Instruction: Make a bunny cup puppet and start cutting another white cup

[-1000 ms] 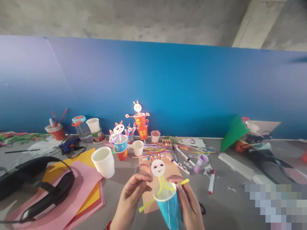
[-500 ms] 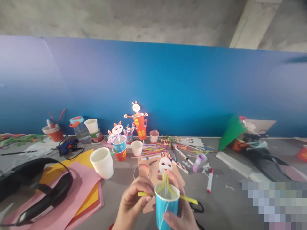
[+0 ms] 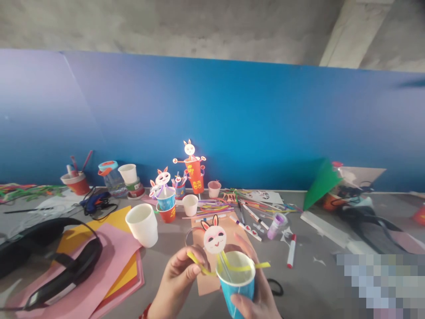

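My right hand (image 3: 255, 292) is wrapped round a blue paper cup (image 3: 238, 288) held low in front of me, its open mouth tilted toward me. A white rabbit face (image 3: 214, 237) stands on a straw rising out of the cup, and yellow straw arms (image 3: 247, 267) stick out to both sides. My left hand (image 3: 175, 283) pinches the left yellow arm between thumb and fingers. Beneath the cup lies a tan sheet of paper (image 3: 207, 283) on the grey table (image 3: 315, 288).
A white cup (image 3: 143, 224) stands on pink and yellow paper sheets (image 3: 109, 261), with black headphones (image 3: 49, 257) at the left. Finished rabbit cups (image 3: 165, 195) (image 3: 194, 168), markers (image 3: 291, 250), straws (image 3: 215, 207), a glue gun (image 3: 96, 201) and a green paper cone (image 3: 320, 182) crowd the back.
The cup has tipped so its mouth faces me and the rabbit face has swung left. My left hand keeps its pinch on the left yellow arm, now bent upward.
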`<state>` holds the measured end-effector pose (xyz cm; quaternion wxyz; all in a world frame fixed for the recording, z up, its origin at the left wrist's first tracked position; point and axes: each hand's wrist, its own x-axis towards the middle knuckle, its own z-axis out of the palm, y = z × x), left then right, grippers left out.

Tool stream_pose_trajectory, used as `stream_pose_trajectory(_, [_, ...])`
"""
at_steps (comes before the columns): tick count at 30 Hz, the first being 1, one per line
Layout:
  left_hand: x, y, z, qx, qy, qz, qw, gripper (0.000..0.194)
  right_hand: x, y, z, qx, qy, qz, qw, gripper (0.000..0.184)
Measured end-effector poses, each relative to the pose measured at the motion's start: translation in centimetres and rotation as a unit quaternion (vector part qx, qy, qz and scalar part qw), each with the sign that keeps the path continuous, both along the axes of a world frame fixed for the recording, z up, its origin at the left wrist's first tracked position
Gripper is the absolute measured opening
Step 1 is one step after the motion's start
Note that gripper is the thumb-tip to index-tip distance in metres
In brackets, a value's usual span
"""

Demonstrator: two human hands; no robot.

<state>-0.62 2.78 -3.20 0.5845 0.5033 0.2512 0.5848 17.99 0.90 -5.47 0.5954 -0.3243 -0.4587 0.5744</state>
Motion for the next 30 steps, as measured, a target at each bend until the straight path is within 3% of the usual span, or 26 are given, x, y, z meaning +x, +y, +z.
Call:
stream_pose_trajectory(3, [0.3, 0.4, 0.7, 0.008, -0.009, -0.016, 1.000, 0.015, 0.1, 0.4, 0.4, 0.044, -0.020, 0.017, 0.999, 0.082])
stream_pose_trajectory(6, [0.7, 0.4, 1.4, 0.005, 0.002, 0.018, 1.000, 0.012, 0.0, 0.7, 0.0, 0.068, -0.018, 0.019, 0.997, 0.081])
stream_pose_trajectory(10, [0.9, -0.1, 1.9, 0.014, 0.079, 0.075, 0.994, 0.005, 0.0, 1.0, -1.0, 0.041, 0.002, 0.008, 0.999, 0.082])
stream_pose_trajectory(18, [1.0, -0.3, 1.9, 0.048, 0.198, 0.146, 0.968, 0.016, 0.2, 1.5, -1.3, 0.041, -0.017, -0.028, 0.999, 0.078])
stream_pose_trajectory(24, [1.3, 0.1, 3.1, 0.042, 0.242, 0.095, 0.965, 0.033, -0.4, 1.3, -1.4, 0.030, 0.008, -0.028, 0.999, 0.083])
stream_pose_trajectory(30, [1.5, 0.3, 3.2, 0.014, 0.241, 0.091, 0.966, 0.024, -0.1, 1.3, -1.1, 0.023, -0.002, -0.016, 1.000, 0.081])
